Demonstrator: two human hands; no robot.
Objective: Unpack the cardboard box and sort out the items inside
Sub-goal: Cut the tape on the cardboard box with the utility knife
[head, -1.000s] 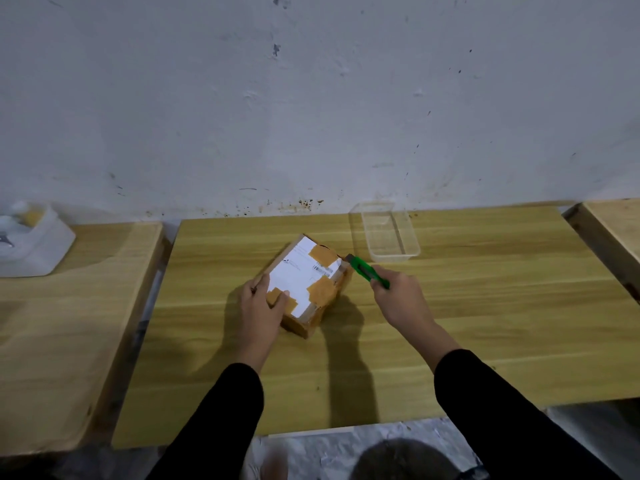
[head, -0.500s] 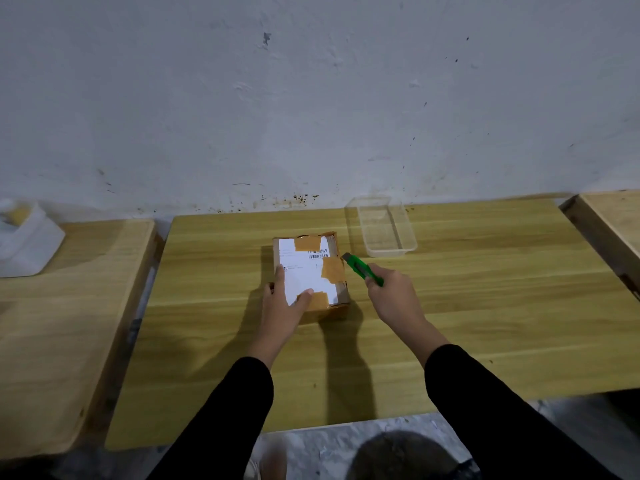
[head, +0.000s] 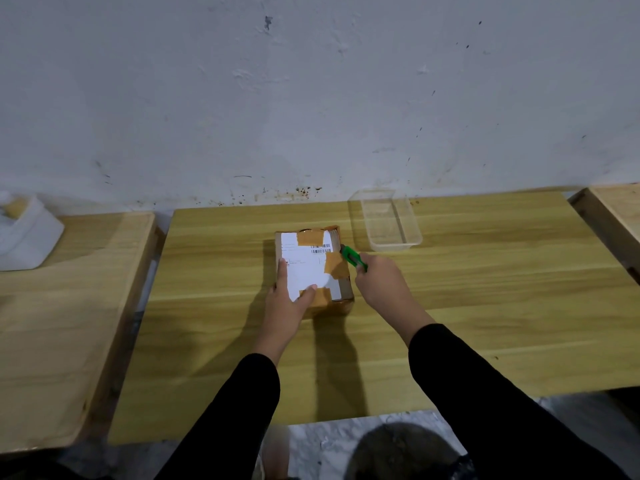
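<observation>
**A:** Your left grip (head: 289, 303) clasps the box (head: 343, 292) at its near-left corner. The thumb presses on the white label (head: 303, 261) on top, and the fingers lie along the left edge.

**B:** The box itself lies flat on the table (head: 485, 306), under that grip and reaching just ahead of it. It is closed, with brown tape (head: 310, 238) patched over the label.

**A:** Your right grip (head: 381, 285) is curled tight round a green cutter (head: 353, 259). The cutter points forward and leftward out of the grip. Its tip meets the right edge of the box top, just beside a tape patch.

**B:** Whether a blade is out I cannot tell; the tip is too small.

**A:** Ahead of your right grip and slightly to its right, a clear tray (head: 415, 233) stands on the table. It is near the box but apart from it.

**B:** Well away to the left of your left grip, a white container (head: 24, 233) sits on a side table (head: 69, 306), blurred at the edge.
</observation>
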